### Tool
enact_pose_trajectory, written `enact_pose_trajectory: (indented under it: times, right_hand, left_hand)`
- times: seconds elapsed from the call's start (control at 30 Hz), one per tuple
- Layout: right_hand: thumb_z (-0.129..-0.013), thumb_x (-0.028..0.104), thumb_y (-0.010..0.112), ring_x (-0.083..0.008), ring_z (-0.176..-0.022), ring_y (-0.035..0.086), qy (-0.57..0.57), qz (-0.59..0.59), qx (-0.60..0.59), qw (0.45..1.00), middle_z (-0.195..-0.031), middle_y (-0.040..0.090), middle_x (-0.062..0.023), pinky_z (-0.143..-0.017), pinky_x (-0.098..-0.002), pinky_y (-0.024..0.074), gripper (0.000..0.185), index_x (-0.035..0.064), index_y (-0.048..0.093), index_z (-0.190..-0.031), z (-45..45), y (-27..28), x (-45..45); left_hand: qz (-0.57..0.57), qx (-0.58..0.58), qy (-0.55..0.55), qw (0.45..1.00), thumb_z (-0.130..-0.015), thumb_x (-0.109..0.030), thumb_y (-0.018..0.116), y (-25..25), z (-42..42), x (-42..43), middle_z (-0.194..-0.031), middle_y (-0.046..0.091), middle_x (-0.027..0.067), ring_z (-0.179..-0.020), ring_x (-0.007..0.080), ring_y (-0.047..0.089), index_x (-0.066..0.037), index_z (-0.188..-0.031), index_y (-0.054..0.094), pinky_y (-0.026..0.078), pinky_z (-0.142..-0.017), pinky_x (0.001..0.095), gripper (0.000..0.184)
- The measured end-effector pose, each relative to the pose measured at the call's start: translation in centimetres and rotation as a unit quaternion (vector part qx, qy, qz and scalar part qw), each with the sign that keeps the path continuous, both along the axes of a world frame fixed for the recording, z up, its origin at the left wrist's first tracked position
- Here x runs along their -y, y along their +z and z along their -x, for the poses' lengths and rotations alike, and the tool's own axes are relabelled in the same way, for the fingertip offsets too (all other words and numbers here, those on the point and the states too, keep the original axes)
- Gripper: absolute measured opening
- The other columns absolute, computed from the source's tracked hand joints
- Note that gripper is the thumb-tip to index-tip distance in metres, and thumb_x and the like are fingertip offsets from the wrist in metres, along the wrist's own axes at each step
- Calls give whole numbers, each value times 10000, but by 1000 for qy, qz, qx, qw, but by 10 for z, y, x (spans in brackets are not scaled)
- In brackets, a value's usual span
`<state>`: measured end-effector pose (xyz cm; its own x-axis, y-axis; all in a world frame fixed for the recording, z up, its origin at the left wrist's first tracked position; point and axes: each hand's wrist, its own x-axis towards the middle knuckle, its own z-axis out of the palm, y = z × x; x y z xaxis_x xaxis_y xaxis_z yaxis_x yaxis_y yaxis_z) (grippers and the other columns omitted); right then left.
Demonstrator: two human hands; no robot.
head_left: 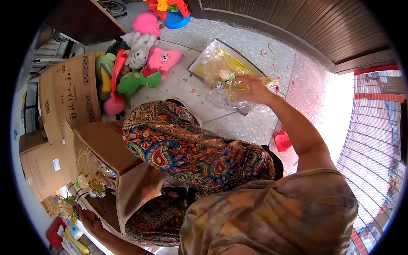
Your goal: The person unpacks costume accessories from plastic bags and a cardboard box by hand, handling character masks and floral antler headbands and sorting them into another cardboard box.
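My right hand reaches down to a crinkled clear plastic bag, its fingers bent and seemingly closed on the film. Yellow material and a pale artificial flower show through the bag. Beneath it lies a shallow open box on the floor. At lower left, my left hand is partly in shadow, with fingers curled at the dark thin stems of an artificial flower bunch. More cream flowers are beside that hand. Part of its grip is hidden.
An open cardboard box stands by my legs, with a larger written-on carton behind. Plush toys pile on the speckled floor. A red scrap lies near the bright doorway. A blue-and-red plastic toy stands farther off.
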<state>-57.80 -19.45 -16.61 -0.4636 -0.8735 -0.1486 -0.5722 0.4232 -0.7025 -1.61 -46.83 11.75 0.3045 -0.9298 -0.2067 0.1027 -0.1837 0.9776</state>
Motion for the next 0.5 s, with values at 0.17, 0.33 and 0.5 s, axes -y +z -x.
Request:
enact_pose_trajectory:
  times: [0.17, 0.33, 0.5]
  right_hand:
    - [-614, 465, 637, -259, -1020, 456, 149, -20, -182, 972, -1065, 493, -121, -941, -468, 225, 676, 128, 433, -1163, -53, 10, -18]
    - [-729, 290, 544, -266, -897, 524, 140, -106, -212, 961, -870, 568, -87, -822, -423, 361, 302, 133, 536, -986, -56, 21, -1]
    - [-767, 181, 451, -286, -724, 567, -31, 83, -133, 987, -791, 594, -96, -643, -363, 446, 161, 124, 591, -823, -14, 63, 13]
  left_hand:
    - [14, -27, -22, 999, -859, -100, 441, -5, -11, 7, -487, 165, -43, -367, 35, 129, 2, -1080, 473, 141, -295, 182, 246]
    - [24, -29, -21, 999, -861, -102, 438, 0, 1, -2, -484, 174, -45, -367, 33, 126, 4, -1049, 484, 142, -297, 181, 221]
    - [33, -17, -39, 999, -854, -98, 453, -5, -10, -3, -485, 179, -49, -370, 30, 128, 3, -1048, 487, 142, -300, 178, 221]
